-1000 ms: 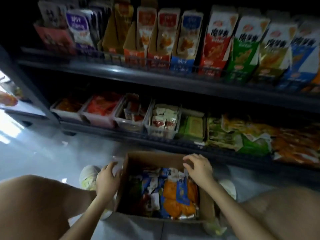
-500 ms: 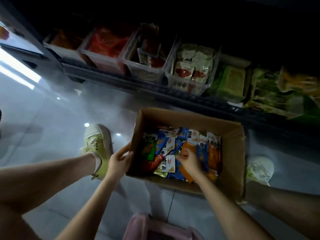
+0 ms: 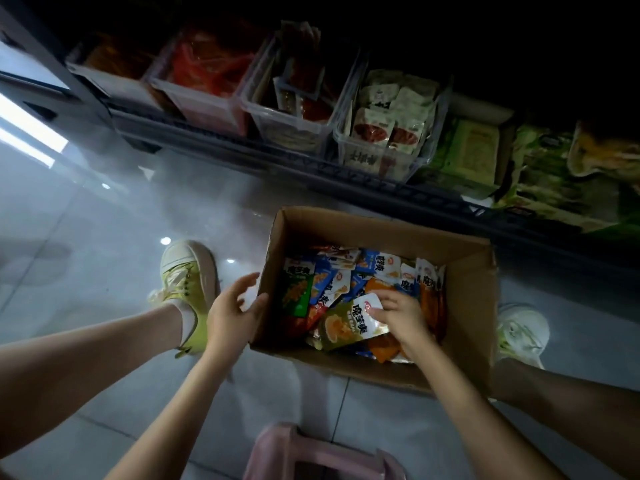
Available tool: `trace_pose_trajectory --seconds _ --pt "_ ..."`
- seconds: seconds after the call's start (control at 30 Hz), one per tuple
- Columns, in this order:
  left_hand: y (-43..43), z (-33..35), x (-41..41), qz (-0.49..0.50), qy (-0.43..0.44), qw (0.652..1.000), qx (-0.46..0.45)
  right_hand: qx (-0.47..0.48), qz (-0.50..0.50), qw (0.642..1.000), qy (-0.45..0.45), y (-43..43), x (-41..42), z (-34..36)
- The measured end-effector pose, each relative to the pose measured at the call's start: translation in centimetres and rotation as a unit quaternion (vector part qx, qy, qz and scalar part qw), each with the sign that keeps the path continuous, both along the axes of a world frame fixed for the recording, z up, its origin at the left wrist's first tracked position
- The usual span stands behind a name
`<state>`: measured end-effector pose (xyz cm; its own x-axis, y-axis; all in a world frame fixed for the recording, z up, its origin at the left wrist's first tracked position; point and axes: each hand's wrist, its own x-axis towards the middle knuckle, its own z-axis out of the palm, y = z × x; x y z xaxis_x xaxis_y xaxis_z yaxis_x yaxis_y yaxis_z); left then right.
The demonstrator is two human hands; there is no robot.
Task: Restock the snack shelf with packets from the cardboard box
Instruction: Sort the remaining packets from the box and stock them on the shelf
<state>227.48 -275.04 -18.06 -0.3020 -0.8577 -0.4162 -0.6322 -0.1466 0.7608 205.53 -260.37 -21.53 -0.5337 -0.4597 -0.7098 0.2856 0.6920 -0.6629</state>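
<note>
Cardboard box, brown, open-topped (image 3: 465, 299), sat below the dark wire snack shelf (image 3: 311, 168). Half a second earlier my right hand (image 3: 398, 315) rummaged; now it pinched one olive-and-white foil packet (image 3: 346, 325) atop the heap. Left hand (image 3: 230, 315), fingers loose, rested against the box wall. I judged the first pick secured, shelving pending.

Single head-worn wide-angle view, looking forward and steeply down from above the person's knees. The cardboard box (image 3: 374, 230) on the floor (image 3: 104, 271) lies close below, just right of centre. Both forearms enter from the lower edge, the left hand (image 3: 232, 313) and the right hand (image 3: 401, 317), which holds a packet (image 3: 349, 323), near the lens. The shelf (image 3: 311, 168) crosses the upper frame, sloping down to the right, farther off and dim.
</note>
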Motion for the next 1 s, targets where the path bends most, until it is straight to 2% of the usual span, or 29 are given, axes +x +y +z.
trace_pose_trajectory --seconds 0.07,0.13,0.2,0.3,0.33,0.4,0.47,0.53,0.6,0.77,1.0 --pt "0.4 1.6 -1.5 -0.063 -0.057 0.987 -0.138 -0.028 0.016 0.999 -0.016 0.8 -1.8 2.9" --pt "1.0 3.4 -3.5 -0.138 -0.053 0.97 -0.193 -0.066 0.033 0.996 -0.041 0.9 -2.9 5.6" --pt "1.9 4.8 -5.4 -0.218 -0.021 0.965 -0.143 -0.1 0.056 0.992 -0.059 0.5 -3.1 7.8" --pt "3.0 6.2 -7.2 -0.274 0.044 0.958 0.071 -0.149 0.073 0.983 -0.073 -0.5 -2.5 9.6" --pt "3.0 6.2 -7.2 -0.275 0.055 0.955 0.091 -0.161 0.069 0.982 -0.075 -0.7 -2.2 9.9" --pt "2.6 5.9 -6.2 -0.218 0.082 0.97 0.075 -0.17 0.043 0.982 -0.074 -0.8 -1.5 9.4" --pt "1.3 5.4 -4.0 -0.071 0.121 0.987 0.083 -0.144 0.017 0.988 -0.058 -0.6 -0.7 7.6" --pt "-0.3 4.9 -1.5 0.075 0.145 0.983 0.083 -0.09 0.009 0.995 -0.04 -0.5 0.3 5.3" --pt "-1.5 4.4 0.6 0.162 0.157 0.97 0.088 -0.044 -0.006 0.998 -0.055 -0.7 1.7 3.1" --pt "-2.9 2.9 2.3 0.21 0.15 0.959 0.118 0.013 -0.082 0.989 -0.119 -2.4 4.0 -1.9" --pt "-4.3 2.0 1.5 0.25 0.172 0.943 0.135 0.045 -0.168 0.974 -0.145 -5.3 6.1 -5.8"
